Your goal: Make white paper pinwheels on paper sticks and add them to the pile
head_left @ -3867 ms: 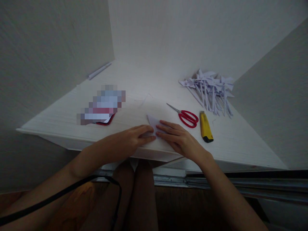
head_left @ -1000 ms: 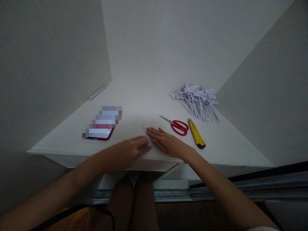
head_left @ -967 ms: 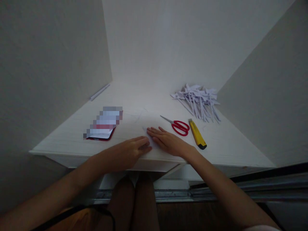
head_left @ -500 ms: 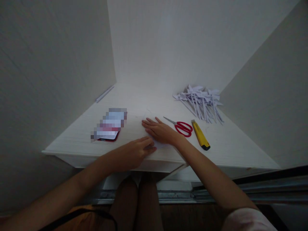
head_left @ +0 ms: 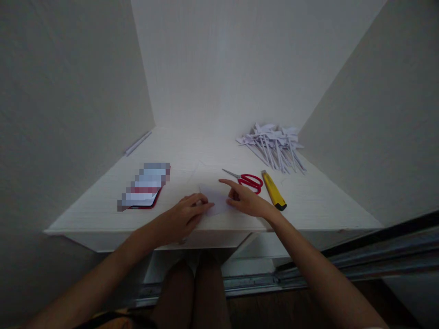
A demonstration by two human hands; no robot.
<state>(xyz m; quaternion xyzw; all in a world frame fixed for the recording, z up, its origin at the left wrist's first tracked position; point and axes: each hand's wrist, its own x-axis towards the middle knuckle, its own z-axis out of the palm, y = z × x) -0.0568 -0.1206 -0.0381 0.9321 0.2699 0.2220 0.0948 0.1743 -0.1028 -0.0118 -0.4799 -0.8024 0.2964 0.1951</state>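
A small white sheet of paper lies near the front edge of the white tabletop, between my two hands. My left hand is at its left side, with thumb and fingers closed together on the paper. At the right side is my right hand, index finger stretched out to the left and the other fingers curled at the paper's edge. Red-handled scissors lie just behind my right hand, which covers part of the handles. To their right rests a yellow utility knife.
A pile of folded white paper pinwheels on paper sticks lies at the back right. At the left is a phone with a blurred screen, and rolled paper sticks lie by the left wall. Walls enclose the tabletop on three sides.
My right hand was flat on the paper with fingers spread; it has drawn back to the right, its fingers curling except the index, baring the sheet. The view has shifted slightly.
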